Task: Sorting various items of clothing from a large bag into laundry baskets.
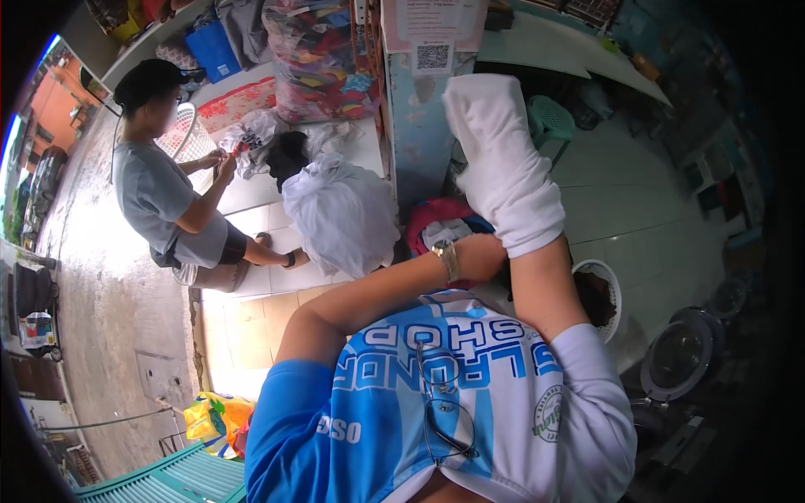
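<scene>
A white cloth garment [512,170] covers my right hand and much of my raised right forearm, its hem around the forearm. The fingers inside are hidden. My left hand [483,258], with a metal-band watch [447,259] on the wrist, lies against the right forearm just below that hem. Its fingertips are out of sight behind the forearm, so its grip cannot be made out. Beyond it, a pink container or bag [422,227] holds a grey-white cloth [448,232]. A big white cloth bundle [339,214] stands farther left.
A person [170,188] sits at the left, both hands on a small item, by a white laundry basket [188,135]. Behind are black cloth [288,154] and a clear bag of clothes [321,63]. At right are another basket [613,292], a green stool [550,116] and round machine doors [676,355].
</scene>
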### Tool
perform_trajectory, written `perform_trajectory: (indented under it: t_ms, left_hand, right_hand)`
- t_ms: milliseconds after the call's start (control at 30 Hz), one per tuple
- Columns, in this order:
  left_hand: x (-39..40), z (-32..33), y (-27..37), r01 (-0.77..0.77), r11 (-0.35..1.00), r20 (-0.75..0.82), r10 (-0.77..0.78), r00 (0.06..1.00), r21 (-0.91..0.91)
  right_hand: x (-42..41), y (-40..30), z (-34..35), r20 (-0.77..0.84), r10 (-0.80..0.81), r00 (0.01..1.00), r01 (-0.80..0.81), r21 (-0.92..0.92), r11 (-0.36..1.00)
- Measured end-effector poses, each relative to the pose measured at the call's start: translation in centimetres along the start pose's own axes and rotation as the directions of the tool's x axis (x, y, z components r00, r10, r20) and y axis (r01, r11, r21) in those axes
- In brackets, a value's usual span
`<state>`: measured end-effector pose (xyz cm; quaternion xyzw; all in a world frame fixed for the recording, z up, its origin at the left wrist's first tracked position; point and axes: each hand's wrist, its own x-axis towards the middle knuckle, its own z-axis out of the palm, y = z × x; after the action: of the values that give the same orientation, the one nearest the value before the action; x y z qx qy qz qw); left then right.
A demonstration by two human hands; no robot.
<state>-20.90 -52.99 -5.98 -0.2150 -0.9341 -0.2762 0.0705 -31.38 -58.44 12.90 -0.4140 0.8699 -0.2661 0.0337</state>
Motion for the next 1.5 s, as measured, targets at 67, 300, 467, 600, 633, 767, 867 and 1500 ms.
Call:
perform_trajectory:
  t_ms: [67,300,467,600,633,767,867,1500]
  left_hand:
    - [0.1,-1.0,-2.5,-0.116,0.993,-0.391,0.11,0.914,0.009]
    - [-4.0,-7.0,-3.3,0.219,0.966,-0.867,0.013,0.499,0.141]
    - [-11.0,-9.0,-3.1,0.206,0.978,-0.837,-0.132,0.532,-0.023]
    - [-12.7,-13.6,-8.4,0.209,0.966,-0.796,-0.243,0.554,-0.149]
    - [-16.4,-10.9,-4.3,0.181,0.966,-0.763,-0.257,0.594,-0.184]
    - [-15.5,-11.4,-5.7,0.235,0.919,-0.72,-0.393,0.572,-0.315]
    - [-23.5,-12.9,-4.7,0.225,0.887,-0.637,-0.448,0.628,-0.402]
    - [-16.3,-5.3,-3.0,0.335,0.411,-0.077,-0.721,0.689,-0.848]
  right_hand:
    - [-1.1,-1.6,0.0,0.051,-0.015,0.999,0.018,-0.053,0.998]
    - [-8.4,1.8,2.1,0.12,-0.056,0.991,0.056,0.007,0.998]
    - [-5.7,2.5,2.8,0.169,-0.102,0.98,0.096,0.048,0.994]
    - [-14.4,6.7,2.9,0.21,-0.15,0.966,0.134,0.088,0.987]
    - [-14.0,7.1,2.9,0.198,-0.12,0.973,0.103,0.098,0.99]
    - [-14.9,8.4,4.1,0.282,-0.214,0.935,0.177,0.152,0.972]
    - [-15.1,11.6,3.6,0.285,-0.209,0.936,0.158,0.191,0.969]
    - [-12.3,8.9,14.7,0.465,-0.383,0.798,0.179,0.425,0.888]
